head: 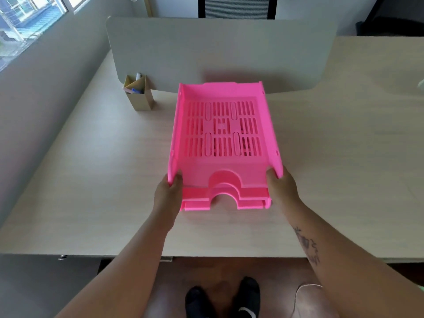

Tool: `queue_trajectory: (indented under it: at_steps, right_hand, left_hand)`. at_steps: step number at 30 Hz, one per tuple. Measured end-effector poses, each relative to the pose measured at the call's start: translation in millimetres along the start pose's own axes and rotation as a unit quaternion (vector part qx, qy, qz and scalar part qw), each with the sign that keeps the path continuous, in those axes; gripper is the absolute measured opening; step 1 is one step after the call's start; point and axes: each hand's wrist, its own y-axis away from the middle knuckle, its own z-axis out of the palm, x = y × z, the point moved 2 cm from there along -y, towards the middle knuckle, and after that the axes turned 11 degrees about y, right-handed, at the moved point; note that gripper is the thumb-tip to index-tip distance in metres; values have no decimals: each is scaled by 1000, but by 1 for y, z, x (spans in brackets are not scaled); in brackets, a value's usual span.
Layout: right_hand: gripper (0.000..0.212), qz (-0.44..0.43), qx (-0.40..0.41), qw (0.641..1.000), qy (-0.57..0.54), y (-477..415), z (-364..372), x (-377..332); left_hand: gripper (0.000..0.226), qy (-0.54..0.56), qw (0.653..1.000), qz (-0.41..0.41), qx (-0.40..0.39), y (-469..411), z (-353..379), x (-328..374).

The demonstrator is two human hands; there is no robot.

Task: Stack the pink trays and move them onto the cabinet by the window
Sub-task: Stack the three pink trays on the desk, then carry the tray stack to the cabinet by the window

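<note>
Pink slotted trays (221, 127) sit nested one on another in the middle of the pale wooden desk (91, 180). The lower trays' front lips (199, 204) stick out under the top one near me. My left hand (168, 193) grips the stack's near left corner, thumb over the top tray's side wall. My right hand (281, 187) grips the near right corner the same way. The stack's underside and far end are partly hidden, so I cannot tell if it touches the desk.
A cardboard pen holder (138, 94) with markers stands left of the trays, against the grey desk divider (218, 49). A window (25, 21) is at the upper left above a grey ledge (34, 92). My feet (222, 299) show below the desk edge.
</note>
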Motion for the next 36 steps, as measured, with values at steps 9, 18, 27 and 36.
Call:
queue_trajectory:
  at_steps: [9,18,27,36]
  right_hand:
    - [51,69,-46,983,-163,7,21,20]
    - [59,83,-111,966,-217,14,33,27]
    - [89,52,-74,965,-245,25,29,-23]
    - [93,-46,-140,962,-230,25,20,-84]
  left_hand:
    - [67,68,991,-19,-117,-15,-13,-26]
    - [55,120,986,-40,-106,-19,-14,-32]
    - [63,204,976,-29,-74,-29,-32,2]
    - [71,259,965,9,26,1,-65,35]
